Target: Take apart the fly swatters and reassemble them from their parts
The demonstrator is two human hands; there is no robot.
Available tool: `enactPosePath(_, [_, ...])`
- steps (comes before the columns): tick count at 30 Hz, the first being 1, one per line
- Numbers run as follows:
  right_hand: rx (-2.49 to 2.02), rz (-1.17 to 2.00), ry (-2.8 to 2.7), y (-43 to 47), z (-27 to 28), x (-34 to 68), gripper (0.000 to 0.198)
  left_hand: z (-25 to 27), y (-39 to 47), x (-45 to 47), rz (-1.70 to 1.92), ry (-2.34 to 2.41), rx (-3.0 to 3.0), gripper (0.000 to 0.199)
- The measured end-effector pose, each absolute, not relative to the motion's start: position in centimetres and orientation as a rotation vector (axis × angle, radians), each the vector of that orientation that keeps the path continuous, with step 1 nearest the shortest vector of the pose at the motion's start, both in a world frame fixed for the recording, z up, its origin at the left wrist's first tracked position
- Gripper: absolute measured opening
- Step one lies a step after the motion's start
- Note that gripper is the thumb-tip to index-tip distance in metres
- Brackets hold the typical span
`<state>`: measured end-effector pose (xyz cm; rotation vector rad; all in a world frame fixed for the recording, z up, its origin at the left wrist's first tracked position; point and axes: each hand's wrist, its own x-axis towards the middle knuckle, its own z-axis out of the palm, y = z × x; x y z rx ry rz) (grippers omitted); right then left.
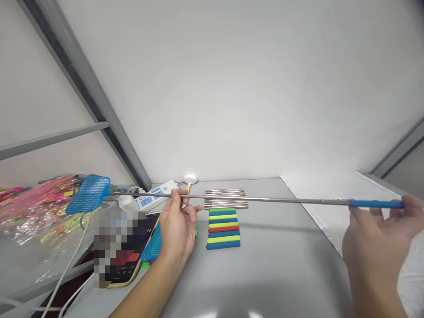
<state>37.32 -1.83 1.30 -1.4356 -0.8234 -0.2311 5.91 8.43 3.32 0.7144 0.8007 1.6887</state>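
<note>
A telescopic fly swatter stretches level across the view above the table, its metal rod drawn out long. Its blue mesh head is at the left, and its blue handle at the right. My left hand pinches the thin rod near the head between thumb and fingers. Around the blue handle, my right hand is closed. Beneath the rod lies a row of coloured handle sleeves in blue, yellow-green, red and green. Several metal rods lie behind them.
Left of my left forearm are a phone, partly blurred out, and more swatter heads. A power strip stands behind. Plastic bags of colourful swatter parts fill the far left. White plastic sheeting covers the table's right side.
</note>
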Motion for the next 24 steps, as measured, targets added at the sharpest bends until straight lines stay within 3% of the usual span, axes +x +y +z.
enactPosePath(5, [-0.914, 0.191, -0.392, -3.0, -0.2, 35.1, 0.050, 3.5, 7.5, 6.6, 1.713, 0.802, 0.793, 0.027])
enactPosePath(12, [-0.867, 0.224, -0.166, -3.3, -0.9, 34.8, 0.011, 2.9, 6.5, 7.5, 1.646, 0.788, 0.798, 0.026])
enactPosePath(17, [-0.915, 0.431, -0.216, -3.6, -1.2, 34.1, 0.022, 2.9, 7.2, 7.3, 1.717, 0.804, 0.790, 0.033])
enactPosePath(24, [-0.907, 0.552, -0.178, -3.2, -1.0, 32.1, 0.022, 2.8, 7.5, 7.4, 1.737, 0.825, 0.800, 0.036])
